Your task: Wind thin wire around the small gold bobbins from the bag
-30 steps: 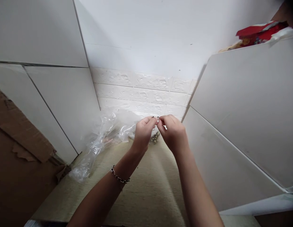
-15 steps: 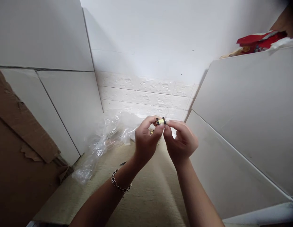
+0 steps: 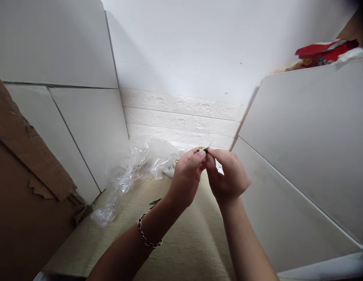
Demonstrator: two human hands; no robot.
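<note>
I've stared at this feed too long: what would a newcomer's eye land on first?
Probably the left hand and right hand, meeting mid-frame at a small black-and-yellow part. Next, the bright red packet at upper right, then the crumpled clear plastic left of the hands.

We seem to be in a home's nook, with brick-patterned panelling [image 3: 181, 115] at twelve o'clock, smooth pale panels [image 3: 304, 136] at three, torn cardboard [image 3: 29, 203] at eight.
</note>
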